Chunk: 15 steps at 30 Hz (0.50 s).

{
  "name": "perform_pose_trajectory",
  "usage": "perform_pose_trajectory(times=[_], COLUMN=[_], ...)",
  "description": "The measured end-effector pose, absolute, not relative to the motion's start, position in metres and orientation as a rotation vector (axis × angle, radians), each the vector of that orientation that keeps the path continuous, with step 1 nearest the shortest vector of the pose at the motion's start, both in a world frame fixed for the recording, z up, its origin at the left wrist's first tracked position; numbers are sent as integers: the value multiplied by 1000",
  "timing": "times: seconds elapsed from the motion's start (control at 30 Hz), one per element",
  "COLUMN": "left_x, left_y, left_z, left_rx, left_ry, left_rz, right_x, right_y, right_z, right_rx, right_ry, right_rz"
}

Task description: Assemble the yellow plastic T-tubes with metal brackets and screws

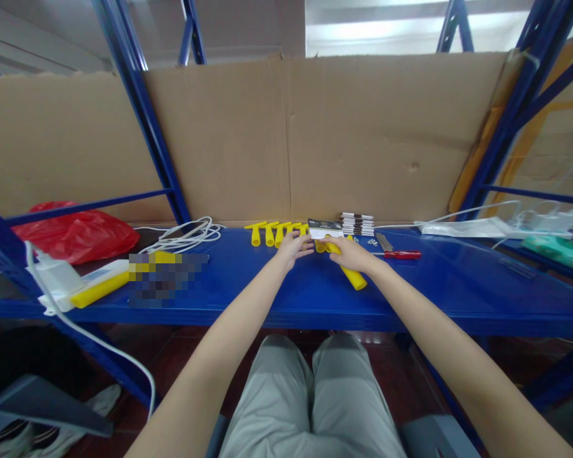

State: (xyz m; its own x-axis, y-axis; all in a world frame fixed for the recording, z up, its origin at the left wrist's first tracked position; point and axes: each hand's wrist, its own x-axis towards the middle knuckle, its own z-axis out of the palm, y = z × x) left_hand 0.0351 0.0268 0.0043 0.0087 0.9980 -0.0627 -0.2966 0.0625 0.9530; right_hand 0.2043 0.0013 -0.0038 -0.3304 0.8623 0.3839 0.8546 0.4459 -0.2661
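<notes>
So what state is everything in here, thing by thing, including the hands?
Left hand: fingers spread
Right hand: over a yellow piece, grip unclear
Yellow piece: partly covered by the right hand
Other yellow pieces: lined up in a row
White packets: stacked
Red-handled tool: lying flat
White cable: loosely coiled
Red plastic bag: crumpled
</notes>
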Motion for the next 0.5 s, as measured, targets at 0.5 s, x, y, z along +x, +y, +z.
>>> perform_pose_trajectory(times=[0.5], left_x=[31], left_y=[31], left_z=[1], left_rx=[954], left_ry=[1008], left_rz=[1306], right_x=[268], right_y=[14], right_z=[42], right_rx=[-1634], right_ry=[-1987], right_rz=[-54])
